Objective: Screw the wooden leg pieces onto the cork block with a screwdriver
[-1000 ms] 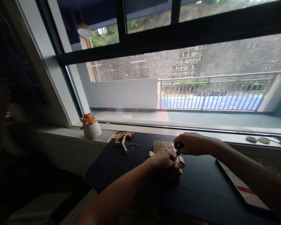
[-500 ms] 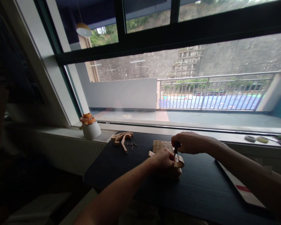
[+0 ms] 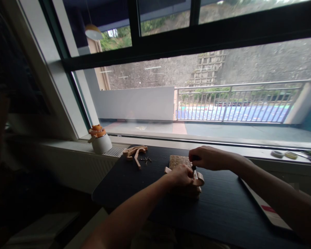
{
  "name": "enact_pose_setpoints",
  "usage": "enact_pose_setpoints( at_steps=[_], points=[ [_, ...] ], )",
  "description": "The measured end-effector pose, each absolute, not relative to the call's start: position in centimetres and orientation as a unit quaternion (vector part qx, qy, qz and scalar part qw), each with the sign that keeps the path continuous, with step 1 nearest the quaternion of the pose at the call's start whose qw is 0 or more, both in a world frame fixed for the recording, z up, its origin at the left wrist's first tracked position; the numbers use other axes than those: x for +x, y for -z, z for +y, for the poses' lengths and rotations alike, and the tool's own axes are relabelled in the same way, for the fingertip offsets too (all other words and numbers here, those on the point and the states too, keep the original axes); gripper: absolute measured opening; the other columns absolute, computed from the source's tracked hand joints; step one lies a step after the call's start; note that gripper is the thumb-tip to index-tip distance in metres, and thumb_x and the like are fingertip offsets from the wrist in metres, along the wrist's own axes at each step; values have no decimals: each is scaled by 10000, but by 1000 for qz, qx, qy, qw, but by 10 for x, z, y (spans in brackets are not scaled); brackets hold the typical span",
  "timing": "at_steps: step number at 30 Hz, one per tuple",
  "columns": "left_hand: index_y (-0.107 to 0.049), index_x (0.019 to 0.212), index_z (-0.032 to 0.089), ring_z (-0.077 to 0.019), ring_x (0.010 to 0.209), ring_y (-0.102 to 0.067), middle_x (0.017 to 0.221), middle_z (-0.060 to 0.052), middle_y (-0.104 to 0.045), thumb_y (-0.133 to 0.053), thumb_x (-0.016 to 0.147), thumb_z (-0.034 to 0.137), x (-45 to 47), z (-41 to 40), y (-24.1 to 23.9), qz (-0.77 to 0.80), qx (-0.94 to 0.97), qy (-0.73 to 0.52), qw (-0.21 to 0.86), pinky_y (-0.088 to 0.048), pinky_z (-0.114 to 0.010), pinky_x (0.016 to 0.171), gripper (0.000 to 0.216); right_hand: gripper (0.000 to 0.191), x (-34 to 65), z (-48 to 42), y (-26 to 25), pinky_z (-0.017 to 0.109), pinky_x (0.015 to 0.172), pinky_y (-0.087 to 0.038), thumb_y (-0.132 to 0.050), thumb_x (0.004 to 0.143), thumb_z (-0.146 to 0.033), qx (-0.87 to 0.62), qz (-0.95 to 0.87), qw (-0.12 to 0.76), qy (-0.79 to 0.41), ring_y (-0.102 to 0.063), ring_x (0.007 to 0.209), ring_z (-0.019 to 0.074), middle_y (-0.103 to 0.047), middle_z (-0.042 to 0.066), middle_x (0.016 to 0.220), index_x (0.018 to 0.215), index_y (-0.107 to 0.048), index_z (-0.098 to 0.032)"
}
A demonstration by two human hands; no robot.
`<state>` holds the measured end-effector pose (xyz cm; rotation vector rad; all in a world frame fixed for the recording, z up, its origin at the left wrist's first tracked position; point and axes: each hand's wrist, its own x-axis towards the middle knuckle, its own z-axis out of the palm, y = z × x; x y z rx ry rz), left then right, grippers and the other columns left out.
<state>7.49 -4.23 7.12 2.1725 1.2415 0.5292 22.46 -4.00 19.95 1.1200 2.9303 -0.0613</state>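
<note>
In the head view, the left hand (image 3: 180, 175) is curled on a wooden piece (image 3: 200, 180) on the dark table (image 3: 223, 207). The right hand (image 3: 209, 158) grips a little screwdriver (image 3: 194, 168). The wood looks light and hard, and is best held by its sides.

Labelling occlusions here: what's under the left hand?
The left hand holds a light wooden piece on the dark table; its curved end shows. The right hand holds a dark tool against it. The tool tip and the wood beneath the palm are hidden.
</note>
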Motion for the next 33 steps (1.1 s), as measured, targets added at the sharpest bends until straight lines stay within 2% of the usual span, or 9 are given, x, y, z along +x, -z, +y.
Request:
enact_pose_setpoints(
  at_steps=[7, 12, 17, 20, 23, 29, 33],
  points=[
    [-716, 861, 118, -125, 674, -571, 749, -29, -660, -576, 744, 204, 75, -44, -72, 449, 824, -200, 281, -408, -226, 615, 202, 246, 228, -39, -181, 248, 516, -295, -458, 868, -330, 400, 915, -51, -16, -539, 587, 151, -650, 63, 685, 765, -614, -172],
    [-693, 816, 138, -123, 629, -551, 717, -24, -643, -659, 705, 301, 72, -45, -75, 440, 838, -180, 269, -396, -221, 570, 201, 225, 229, -44, -175, 241, 491, -253, -448, 889, -320, 401, 912, -78, -32, -519, 548, 136, -626, 40, 642, 767, -581, -185],
    [-659, 765, 144, -121, 637, -527, 704, -18, -619, -622, 726, 274, 72, -49, -77, 456, 840, -174, 239, -376, -228, 584, 140, 186, 225, -46, -166, 240, 474, -222, -455, 886, -282, 393, 914, -96, -39, -478, 503, 117, -602, 22, 612, 755, -550, -190],
    [-630, 692, 140, -116, 607, -507, 651, -15, -591, -613, 740, 330, 73, -51, -77, 461, 839, -168, 235, -370, -232, 572, 196, 183, 222, -48, -161, 245, 469, -203, -439, 892, -265, 389, 914, -107, -41, -441, 471, 107, -571, 7, 578, 755, -535, -193],
    [-625, 701, 141, -114, 580, -497, 627, -11, -575, -610, 745, 377, 72, -50, -76, 465, 837, -164, 236, -368, -233, 554, 241, 182, 221, -48, -159, 248, 470, -193, -424, 897, -255, 384, 915, -118, -43, -415, 457, 102, -544, -8, 555, 756, -523, -200],
    [-657, 742, 140, -135, 665, -566, 714, -25, -637, -597, 750, 268, 71, -46, -73, 454, 840, -159, 253, -417, -232, 628, 142, 169, 222, -47, -157, 249, 480, -201, -417, 895, -236, 379, 915, -128, -44, -426, 473, 105, -549, -9, 560, 763, -517, -202],
    [-665, 743, 127, -140, 656, -582, 711, -31, -651, -587, 742, 214, 70, -43, -72, 453, 837, -154, 265, -420, -231, 610, 117, 166, 220, -48, -158, 248, 484, -211, -421, 890, -235, 375, 918, -123, -41, -452, 483, 110, -568, 1, 576, 766, -526, -199]
  ],
)
